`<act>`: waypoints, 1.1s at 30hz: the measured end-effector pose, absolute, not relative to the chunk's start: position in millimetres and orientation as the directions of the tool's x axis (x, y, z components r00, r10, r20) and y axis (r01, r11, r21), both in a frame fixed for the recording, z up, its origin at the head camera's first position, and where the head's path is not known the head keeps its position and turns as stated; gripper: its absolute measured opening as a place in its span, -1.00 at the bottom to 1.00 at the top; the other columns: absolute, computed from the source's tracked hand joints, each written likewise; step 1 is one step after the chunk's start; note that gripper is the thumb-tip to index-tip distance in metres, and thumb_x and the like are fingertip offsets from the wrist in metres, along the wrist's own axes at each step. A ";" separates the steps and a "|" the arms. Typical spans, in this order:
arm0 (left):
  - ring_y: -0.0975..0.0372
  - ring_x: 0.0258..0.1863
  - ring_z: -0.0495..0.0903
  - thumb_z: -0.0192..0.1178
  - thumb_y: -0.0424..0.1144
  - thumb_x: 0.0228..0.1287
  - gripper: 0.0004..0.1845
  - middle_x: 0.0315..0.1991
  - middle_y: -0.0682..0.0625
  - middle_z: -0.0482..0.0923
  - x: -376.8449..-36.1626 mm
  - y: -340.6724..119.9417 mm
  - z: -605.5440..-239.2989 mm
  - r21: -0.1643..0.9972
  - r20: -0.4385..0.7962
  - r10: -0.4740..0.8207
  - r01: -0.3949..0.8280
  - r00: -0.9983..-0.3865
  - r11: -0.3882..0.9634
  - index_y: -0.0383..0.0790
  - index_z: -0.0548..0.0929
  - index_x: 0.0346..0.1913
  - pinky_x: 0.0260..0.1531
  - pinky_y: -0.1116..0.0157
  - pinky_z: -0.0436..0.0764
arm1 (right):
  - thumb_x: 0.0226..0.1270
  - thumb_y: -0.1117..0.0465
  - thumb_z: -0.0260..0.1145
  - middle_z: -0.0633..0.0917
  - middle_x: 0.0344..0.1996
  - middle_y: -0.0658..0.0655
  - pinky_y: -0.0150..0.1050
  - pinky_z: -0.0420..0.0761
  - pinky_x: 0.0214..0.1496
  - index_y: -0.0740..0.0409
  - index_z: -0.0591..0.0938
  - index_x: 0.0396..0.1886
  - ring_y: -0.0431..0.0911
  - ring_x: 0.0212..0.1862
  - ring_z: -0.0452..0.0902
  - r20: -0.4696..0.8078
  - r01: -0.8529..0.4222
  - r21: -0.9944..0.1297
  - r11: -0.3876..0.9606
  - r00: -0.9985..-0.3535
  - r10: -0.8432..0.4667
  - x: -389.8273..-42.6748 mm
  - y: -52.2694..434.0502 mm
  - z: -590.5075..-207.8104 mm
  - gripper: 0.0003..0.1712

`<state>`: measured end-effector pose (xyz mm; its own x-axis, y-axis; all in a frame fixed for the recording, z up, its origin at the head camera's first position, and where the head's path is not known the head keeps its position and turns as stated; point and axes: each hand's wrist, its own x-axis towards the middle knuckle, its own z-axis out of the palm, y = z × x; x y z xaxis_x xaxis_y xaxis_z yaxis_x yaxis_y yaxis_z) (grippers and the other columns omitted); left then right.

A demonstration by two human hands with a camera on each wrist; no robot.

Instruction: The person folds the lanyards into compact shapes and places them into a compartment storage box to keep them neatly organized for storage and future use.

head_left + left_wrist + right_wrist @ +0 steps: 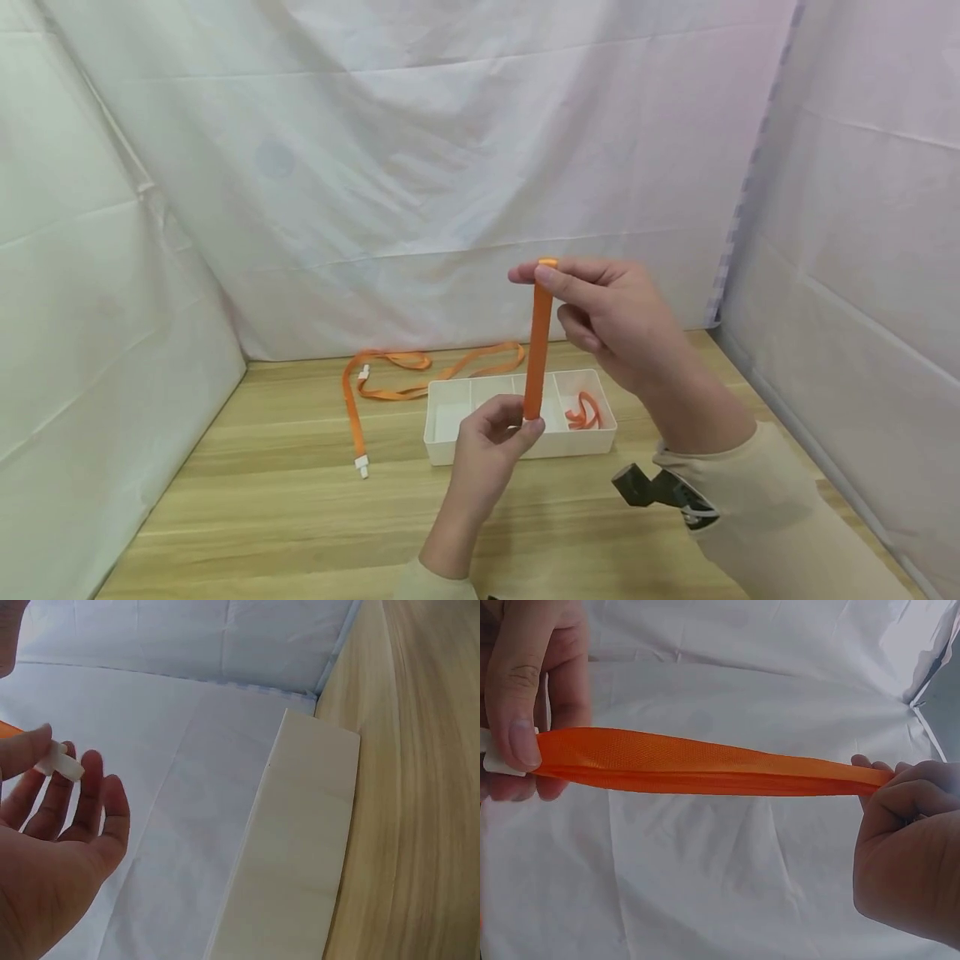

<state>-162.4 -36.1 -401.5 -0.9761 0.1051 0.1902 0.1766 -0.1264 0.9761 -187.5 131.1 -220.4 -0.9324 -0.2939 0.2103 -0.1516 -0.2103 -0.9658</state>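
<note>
Pinching the folded orange lanyard (pixel 537 350) upright near the divided tray (pixel 577 444), thumb against fingers: right hand (pixel 617 317) at top, left hand (pixel 486 457) by the white clip (pixel 64 763); best held evenly taut, layers aligned.

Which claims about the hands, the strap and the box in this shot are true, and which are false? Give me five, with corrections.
1. The left hand pinches the strap near a white clip. True.
2. The right hand holds the strap's lower end. False: it holds the upper end.
3. An orange coil lies in the right end of the box. True.
4. The box is one undivided tray. False: it is split into compartments.
5. The loose strap lies to the right of the box. False: the loose strap lies to the left of and behind it.
</note>
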 end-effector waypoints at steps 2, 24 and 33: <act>0.20 -0.01 0.74 0.44 -0.36 0.35 -0.73 -0.02 -0.15 0.75 -162.9 -36.6 -399.5 0.973 0.222 0.137 0.209 -0.965 -0.099 -0.26 0.75 0.07 0.11 0.27 0.73 | 0.53 0.21 0.41 0.87 -0.04 -0.01 -0.25 -0.09 -0.58 0.17 0.84 -0.02 -0.20 -0.70 0.11 0.207 -0.150 -0.967 -0.204 -0.933 -0.294 -187.2 130.7 -220.0 -0.81; 0.24 0.08 0.69 0.24 -0.38 0.52 -0.80 -0.03 -0.12 0.75 -181.8 -38.0 -309.8 0.819 0.562 0.064 0.545 -0.824 -0.177 -0.46 0.67 0.05 0.26 0.12 0.69 | 0.53 0.25 0.37 0.88 -0.09 -0.01 -0.37 0.06 -0.58 0.15 0.86 -0.02 -0.22 -0.69 0.10 0.146 -0.115 -0.988 -0.105 -0.919 -0.367 -184.1 120.2 -235.6 -0.81; 0.22 0.05 0.71 0.20 -0.34 0.57 -0.76 -0.10 0.18 0.79 -183.3 -41.1 -318.8 0.870 0.476 0.107 0.451 -0.873 -0.199 -0.45 0.73 0.07 0.28 0.15 0.65 | 0.56 0.20 0.36 0.85 0.04 -0.01 -0.38 0.15 -0.57 0.19 0.82 0.09 -0.19 -0.68 0.09 0.113 -0.108 -0.994 -0.033 -0.919 -0.379 -182.4 118.1 -238.4 -0.74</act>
